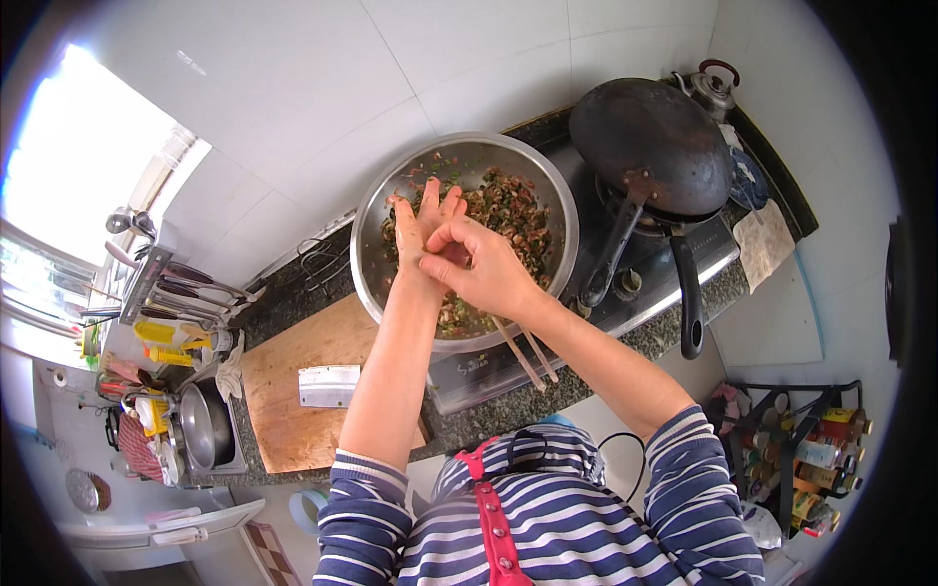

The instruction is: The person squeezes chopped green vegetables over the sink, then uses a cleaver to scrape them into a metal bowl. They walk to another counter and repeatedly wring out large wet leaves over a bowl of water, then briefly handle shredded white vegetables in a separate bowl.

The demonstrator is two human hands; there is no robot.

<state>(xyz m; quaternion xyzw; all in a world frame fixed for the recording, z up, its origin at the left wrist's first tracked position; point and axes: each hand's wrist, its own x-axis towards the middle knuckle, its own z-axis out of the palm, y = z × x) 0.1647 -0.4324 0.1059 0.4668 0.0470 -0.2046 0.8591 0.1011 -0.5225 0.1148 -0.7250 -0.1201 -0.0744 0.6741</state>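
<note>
Over a large stainless-steel bowl (568,242), my left hand (423,223) has its fingers spread, with small bits of food stuck to it. Curled at its inner edge, my right hand (487,267) touches it with thumb and forefinger; a gap shows between those two digits. Neither hand appears to hold an object. Chopped filling (524,212), with green and reddish-brown pieces, lies in the bowl beneath them. A pair of wooden chopsticks (522,359) leans over the near rim, their inner ends partly hidden by my right hand.
A cleaver (330,386) lies on a wooden cutting board (286,432) at left. To the right, a dark wok (652,146) sits tilted on the stove, beside a kettle (711,91). Another pan handle (689,300) juts past the counter edge. Bottles (824,454) fill a rack below.
</note>
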